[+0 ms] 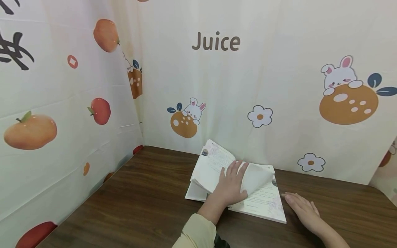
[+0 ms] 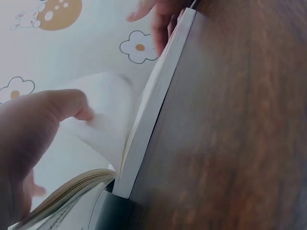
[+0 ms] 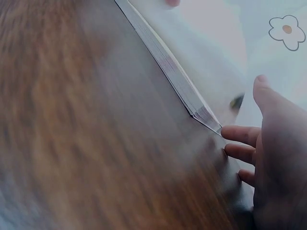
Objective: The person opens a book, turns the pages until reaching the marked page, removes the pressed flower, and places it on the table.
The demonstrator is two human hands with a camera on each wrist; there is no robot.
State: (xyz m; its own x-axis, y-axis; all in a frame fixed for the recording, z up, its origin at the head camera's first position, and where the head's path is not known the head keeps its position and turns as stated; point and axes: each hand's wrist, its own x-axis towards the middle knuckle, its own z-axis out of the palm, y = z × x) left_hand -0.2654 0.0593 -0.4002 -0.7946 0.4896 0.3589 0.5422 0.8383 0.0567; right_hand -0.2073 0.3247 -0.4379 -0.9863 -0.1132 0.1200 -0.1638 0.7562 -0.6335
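An open paperback book (image 1: 214, 162) with printed pages lies on the table near the back wall. One leaf (image 1: 255, 179) is raised and curved between its two halves. My left hand (image 1: 230, 187) rests over the middle of the book with its fingers spread against the pages. In the left wrist view, the thumb of that hand overlaps the raised leaf; the other fingers are mostly hidden behind the left-hand pages. Just off the book's right edge is my right hand (image 1: 302, 209), its fingers extended. In the right wrist view, those fingertips (image 3: 232, 134) are close to the book's corner.
The dark wood table (image 1: 149, 193) extends to both sides of the book. A pale curtain (image 1: 229, 82) with printed fruit, rabbits, flowers and the word "Juice" hangs along the back and left edges. A black band (image 1: 221, 242) shows at the left wrist.
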